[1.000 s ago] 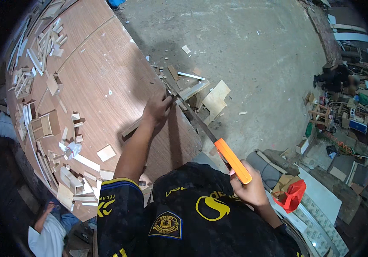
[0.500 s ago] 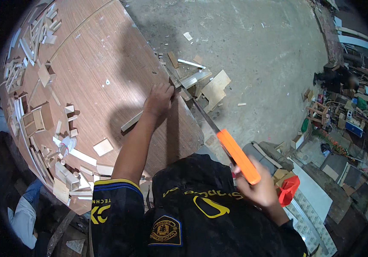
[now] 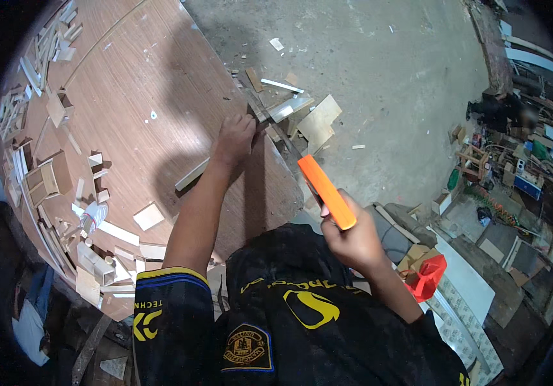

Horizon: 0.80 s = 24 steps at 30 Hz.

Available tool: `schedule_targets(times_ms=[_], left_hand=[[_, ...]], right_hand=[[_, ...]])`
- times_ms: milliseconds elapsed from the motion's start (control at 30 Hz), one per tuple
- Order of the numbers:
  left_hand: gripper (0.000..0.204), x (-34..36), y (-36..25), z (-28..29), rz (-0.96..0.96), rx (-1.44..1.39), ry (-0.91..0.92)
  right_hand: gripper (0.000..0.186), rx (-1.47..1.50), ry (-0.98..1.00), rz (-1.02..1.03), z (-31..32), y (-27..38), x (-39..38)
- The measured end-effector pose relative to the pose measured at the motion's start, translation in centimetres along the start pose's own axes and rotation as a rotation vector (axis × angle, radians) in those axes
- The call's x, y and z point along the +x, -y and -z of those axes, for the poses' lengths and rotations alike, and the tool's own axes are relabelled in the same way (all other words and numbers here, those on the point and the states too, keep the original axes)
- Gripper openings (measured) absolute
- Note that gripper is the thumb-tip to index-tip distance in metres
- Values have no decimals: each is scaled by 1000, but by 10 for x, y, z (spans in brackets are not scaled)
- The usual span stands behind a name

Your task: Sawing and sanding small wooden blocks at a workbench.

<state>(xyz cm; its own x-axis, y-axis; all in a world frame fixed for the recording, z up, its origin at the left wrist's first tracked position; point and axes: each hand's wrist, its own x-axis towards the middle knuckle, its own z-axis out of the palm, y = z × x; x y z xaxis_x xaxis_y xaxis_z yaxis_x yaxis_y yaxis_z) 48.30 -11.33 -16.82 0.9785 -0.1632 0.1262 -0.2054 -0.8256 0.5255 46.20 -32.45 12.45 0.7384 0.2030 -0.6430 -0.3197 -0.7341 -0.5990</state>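
My right hand (image 3: 354, 238) is wrapped round the orange handle of a handsaw (image 3: 327, 192). Its dark blade slants up and left across the table's edge, close to the fingers of my left hand (image 3: 234, 136). That hand presses down, fingers closed, on a narrow wooden strip (image 3: 191, 175) lying on the brown wood-grain table (image 3: 135, 83). The strip passes under my left wrist toward the edge; my hand hides its middle. Where the blade meets the wood is too small to make out.
Wood offcuts (image 3: 318, 122) lie on the concrete floor (image 3: 386, 83) past the table's edge. Small wooden boxes (image 3: 50, 180) and loose strips crowd the table's left side. A red bag (image 3: 426, 276) lies at right. Another person (image 3: 502, 112) is at the far right, another at lower left.
My right hand has pushed the saw forward, up and to the left, so less blade shows between handle and table edge. My left hand stays on the strip.
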Motion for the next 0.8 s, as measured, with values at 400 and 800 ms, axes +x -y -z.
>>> schedule_targets(times_ms=[400, 800], left_hand=[[15, -3, 4, 2, -36, -37, -51], [17, 2, -6, 3, 20, 14, -62]], right_hand=[[20, -96, 110, 39, 40, 43, -24], [23, -83, 22, 51, -7, -1, 16]])
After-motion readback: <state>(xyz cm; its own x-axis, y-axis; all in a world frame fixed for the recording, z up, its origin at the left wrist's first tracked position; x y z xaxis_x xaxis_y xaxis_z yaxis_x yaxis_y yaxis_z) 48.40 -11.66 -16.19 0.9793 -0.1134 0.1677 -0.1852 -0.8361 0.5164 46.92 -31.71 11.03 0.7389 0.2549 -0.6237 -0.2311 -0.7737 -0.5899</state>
